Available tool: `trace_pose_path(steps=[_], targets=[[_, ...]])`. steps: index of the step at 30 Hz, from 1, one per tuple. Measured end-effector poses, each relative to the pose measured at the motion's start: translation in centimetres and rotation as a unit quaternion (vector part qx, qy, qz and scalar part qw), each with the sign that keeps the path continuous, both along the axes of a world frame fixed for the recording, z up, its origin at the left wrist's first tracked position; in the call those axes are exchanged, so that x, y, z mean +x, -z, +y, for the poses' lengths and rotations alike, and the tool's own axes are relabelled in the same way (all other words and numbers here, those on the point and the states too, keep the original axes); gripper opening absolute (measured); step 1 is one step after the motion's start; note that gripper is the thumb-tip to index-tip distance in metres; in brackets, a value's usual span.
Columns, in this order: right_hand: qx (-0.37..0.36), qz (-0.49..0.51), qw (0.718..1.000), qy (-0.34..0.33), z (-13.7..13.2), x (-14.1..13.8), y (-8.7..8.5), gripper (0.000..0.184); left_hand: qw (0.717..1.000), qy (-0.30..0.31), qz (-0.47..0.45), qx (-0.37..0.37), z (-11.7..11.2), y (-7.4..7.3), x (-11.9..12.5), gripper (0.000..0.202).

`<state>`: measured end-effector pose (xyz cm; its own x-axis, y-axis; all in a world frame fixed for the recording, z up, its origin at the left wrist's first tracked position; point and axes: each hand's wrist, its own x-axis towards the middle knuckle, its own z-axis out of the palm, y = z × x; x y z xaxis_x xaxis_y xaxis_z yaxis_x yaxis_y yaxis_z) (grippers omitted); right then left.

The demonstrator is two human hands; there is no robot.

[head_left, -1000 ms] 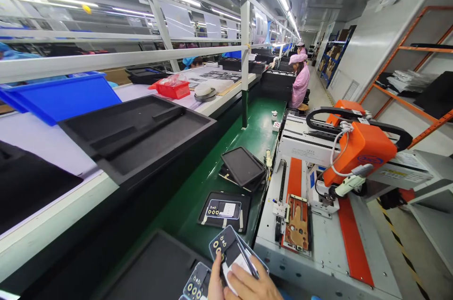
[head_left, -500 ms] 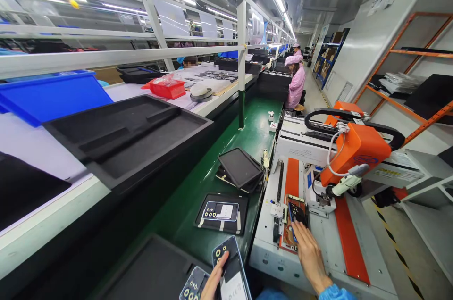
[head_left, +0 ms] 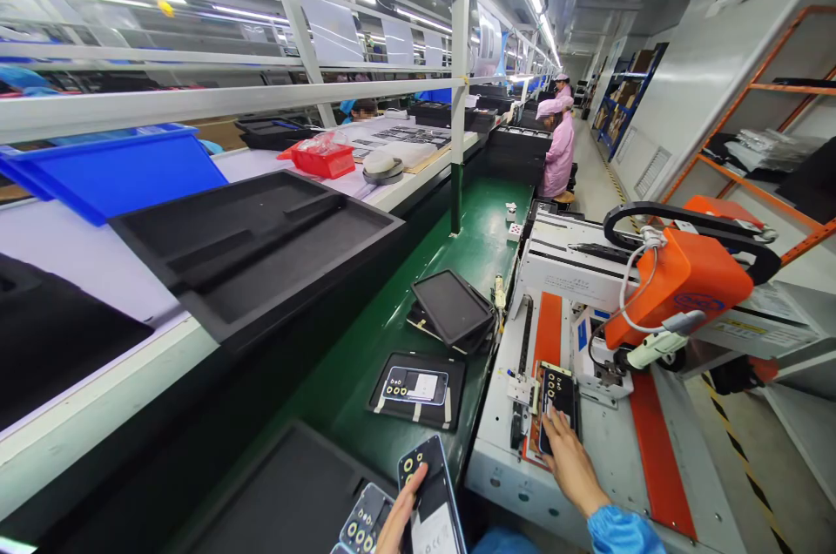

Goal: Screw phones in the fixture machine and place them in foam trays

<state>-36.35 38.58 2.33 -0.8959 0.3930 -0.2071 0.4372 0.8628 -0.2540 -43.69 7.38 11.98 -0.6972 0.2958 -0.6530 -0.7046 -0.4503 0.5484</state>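
Observation:
In the head view, my left hand [head_left: 400,519] is closed on a blue-edged phone housing [head_left: 434,493], which shows camera rings and a white label. Another phone housing [head_left: 364,519] lies just left of that hand; whether the fingers touch it cannot be told. My right hand [head_left: 571,458] has its fingers on the lower part of a dark phone housing [head_left: 560,388], gripping it at the fixture [head_left: 532,441] of the orange-and-white machine. My palm side and part of the thumb are hidden.
A phone housing [head_left: 418,386] lies on a taped black pad [head_left: 450,367]. Behind it are stacked black trays [head_left: 454,306]. The machine's orange head [head_left: 685,284] stands right of my right hand. A large black tray [head_left: 274,493] is at lower left. People in pink work farther along.
The phone housing under my right hand has turned from a steep tilt to nearly flat over the fixture. My left hand keeps its housing. The camera view has shifted slightly left.

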Motion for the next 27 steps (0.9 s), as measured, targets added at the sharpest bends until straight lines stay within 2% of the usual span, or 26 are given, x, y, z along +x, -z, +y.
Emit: trace_pose_path(steps=[6,10,12,15,17,21,24,27], targets=[[-0.028,-0.088,0.995,0.046,-0.3,-1.4,-0.9,0.085,0.997,-0.026,0.020,0.063,-0.4,1.5,-0.7,0.075],[-0.049,-0.080,0.995,0.030,-0.1,-1.2,-2.5,0.083,0.995,-0.029,0.017,0.095,-0.5,1.2,-0.8,0.084],[-0.033,-0.070,0.997,0.017,-0.6,-0.6,-2.8,0.072,0.994,-0.030,0.020,0.102,-0.5,1.0,-0.9,0.083],[0.020,-0.068,0.997,0.024,-2.2,0.4,-1.9,0.052,0.995,-0.038,0.015,0.090,-0.6,0.9,-0.9,0.081],[0.043,-0.068,0.996,0.043,-3.3,1.1,-0.8,0.055,0.996,-0.049,0.009,0.079,-0.6,0.9,-1.0,0.081],[0.018,-0.041,0.998,0.051,-3.8,1.9,0.2,0.056,0.998,-0.029,0.001,0.062,-1.0,1.0,-0.6,0.087],[0.017,-0.048,0.998,0.043,-3.1,2.1,-1.2,0.054,0.996,-0.009,0.000,0.094,-1.3,1.1,-0.1,0.085],[-0.016,-0.006,0.999,0.041,-3.5,1.8,-4.2,0.049,0.987,-0.022,0.004,0.159,-1.6,0.6,0.7,0.082]])
